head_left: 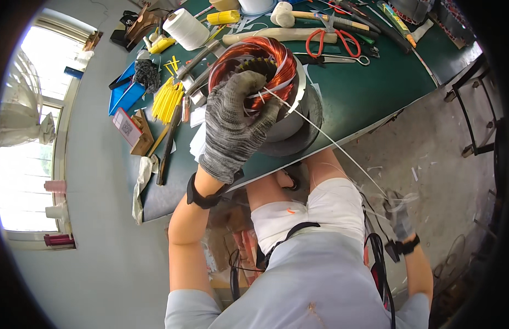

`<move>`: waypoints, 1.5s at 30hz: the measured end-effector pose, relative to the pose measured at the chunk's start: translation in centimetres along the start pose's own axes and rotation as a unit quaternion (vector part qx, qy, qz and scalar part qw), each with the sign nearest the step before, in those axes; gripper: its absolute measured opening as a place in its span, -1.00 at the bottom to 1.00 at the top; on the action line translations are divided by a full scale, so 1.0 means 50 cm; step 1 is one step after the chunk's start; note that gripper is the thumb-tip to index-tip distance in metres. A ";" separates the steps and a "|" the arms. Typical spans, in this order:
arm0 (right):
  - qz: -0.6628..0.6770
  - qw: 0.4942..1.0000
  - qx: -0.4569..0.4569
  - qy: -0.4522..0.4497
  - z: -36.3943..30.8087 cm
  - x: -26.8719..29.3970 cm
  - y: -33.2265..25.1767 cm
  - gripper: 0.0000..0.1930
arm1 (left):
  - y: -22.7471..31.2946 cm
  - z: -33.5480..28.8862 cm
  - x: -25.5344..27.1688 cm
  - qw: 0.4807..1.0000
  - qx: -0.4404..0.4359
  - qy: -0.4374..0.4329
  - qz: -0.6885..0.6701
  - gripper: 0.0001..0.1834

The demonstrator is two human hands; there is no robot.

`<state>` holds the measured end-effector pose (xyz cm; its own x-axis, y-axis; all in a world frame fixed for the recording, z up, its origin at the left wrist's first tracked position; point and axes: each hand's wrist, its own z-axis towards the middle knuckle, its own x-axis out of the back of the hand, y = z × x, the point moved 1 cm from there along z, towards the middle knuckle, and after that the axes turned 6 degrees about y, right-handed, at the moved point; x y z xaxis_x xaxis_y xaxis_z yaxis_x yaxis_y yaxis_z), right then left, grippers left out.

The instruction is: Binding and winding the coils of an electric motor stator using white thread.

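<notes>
A motor stator [287, 129] with a thick ring of copper windings [284, 60] stands at the table's near edge. My left hand [232, 120], in a grey knitted glove, is closed on the near side of the windings, its fingertips reaching into the ring. From the windings beside those fingers, a white cord [342, 149] runs taut down to the right. Out past the table edge, my gloved right hand [399, 215] grips the cord's other end; it is somewhat blurred, and loose strands hang around it.
On the green table [369, 98] lie red-handled scissors [334, 44], a mallet [284, 15], a wooden stick [254, 37] and yellow strips [168, 101]. A white thread spool [186, 29] stands at the back left, near a blue tray [126, 93]. A black metal frame [468, 115] stands at right.
</notes>
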<state>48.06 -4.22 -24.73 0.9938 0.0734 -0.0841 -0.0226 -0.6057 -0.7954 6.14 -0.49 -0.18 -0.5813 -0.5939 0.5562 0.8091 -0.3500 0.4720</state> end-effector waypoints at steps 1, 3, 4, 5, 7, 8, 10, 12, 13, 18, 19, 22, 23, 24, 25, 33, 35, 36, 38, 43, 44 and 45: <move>-0.164 0.986 -0.003 0.022 -0.017 0.032 -0.018 -0.77 | -0.001 0.001 -0.004 0.999 0.018 0.011 -0.040 -0.62; -0.118 0.987 -0.109 -0.031 0.004 0.135 0.003 -0.76 | 0.014 0.017 0.006 0.998 0.037 -0.016 -0.053 -0.58; -0.113 0.988 -0.106 -0.022 0.037 0.200 0.035 -0.76 | 0.004 0.027 0.004 0.998 -0.014 -0.060 -0.002 -0.59; -0.424 0.883 0.199 -0.033 0.080 0.260 0.079 -0.82 | 0.000 0.033 0.001 0.991 -0.063 -0.102 0.054 -0.60; -0.718 0.589 0.371 -0.005 0.099 0.209 0.041 -0.83 | -0.003 0.020 0.001 0.991 -0.051 -0.105 0.064 -0.63; -0.791 0.550 0.265 0.033 0.086 0.130 -0.037 -0.81 | -0.005 0.020 0.003 0.988 -0.091 -0.090 0.081 -0.63; -0.788 0.511 0.342 0.005 0.073 -0.009 -0.184 -0.78 | -0.001 0.024 -0.003 0.982 -0.138 -0.078 0.101 -0.63; -0.558 0.675 0.483 0.011 -0.018 -0.204 -0.365 -0.76 | -0.006 0.028 -0.011 0.980 -0.146 -0.080 0.108 -0.63; -0.422 0.725 0.544 -0.026 -0.016 -0.278 -0.402 -0.64 | -0.005 0.024 -0.005 0.979 -0.143 -0.083 0.120 -0.63; -0.250 0.671 0.698 -0.008 -0.022 -0.535 -0.439 -0.65 | 0.007 0.025 -0.005 0.957 -0.183 -0.087 0.208 -0.57; -0.150 0.629 0.763 -0.009 -0.008 -0.555 -0.433 -0.67 | 0.002 0.025 -0.005 0.956 -0.189 -0.087 0.209 -0.57; 0.041 0.906 0.157 -0.391 -0.055 -0.488 -0.409 -0.64 | -0.004 0.012 0.002 0.954 -0.185 -0.094 0.219 -0.54; 0.043 0.905 0.157 -0.392 -0.067 -0.477 -0.433 -0.64 | -0.005 0.010 0.000 0.953 -0.185 -0.095 0.221 -0.54; 0.022 0.871 0.101 -0.480 -0.080 -0.469 -0.460 -0.69 | -0.007 0.009 -0.001 0.946 -0.196 -0.084 0.245 -0.53; 0.003 0.831 0.043 -0.554 -0.089 -0.460 -0.471 -0.74 | -0.003 0.005 -0.007 0.940 -0.209 -0.075 0.261 -0.52; 0.518 0.644 -0.132 -0.547 -0.036 -0.544 -0.374 -0.77 | -0.016 -0.004 -0.013 0.937 -0.222 -0.028 0.268 -0.67; 0.476 0.672 -0.103 -0.558 -0.060 -0.523 -0.440 -0.73 | -0.010 -0.004 -0.015 0.945 -0.208 -0.054 0.245 -0.56; 0.294 0.795 0.086 -0.523 -0.094 -0.546 -0.483 -0.79 | -0.033 -0.009 -0.003 0.943 -0.261 -0.002 0.205 -0.53; 0.085 0.851 0.283 -0.433 -0.090 -0.552 -0.504 -0.73 | -0.033 0.005 0.000 0.950 -0.247 -0.005 0.191 -0.55; 0.200 0.867 0.091 -0.446 -0.003 -0.513 -0.484 -0.71 | -0.034 0.034 0.017 0.965 -0.231 -0.066 0.103 -0.58; 0.196 0.828 0.068 -0.522 0.023 -0.521 -0.511 -0.74 | -0.034 0.028 -0.004 0.989 -0.079 -0.021 -0.120 -0.56; 0.196 0.826 0.069 -0.524 0.025 -0.526 -0.525 -0.74 | -0.029 0.032 0.002 0.990 -0.080 -0.021 -0.117 -0.56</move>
<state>22.37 10.73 -2.38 0.2677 0.5825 -0.7675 -0.4054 -0.6545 -0.6381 4.76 1.12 0.26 -0.7543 -0.4542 0.4740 0.6536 -0.5869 0.4778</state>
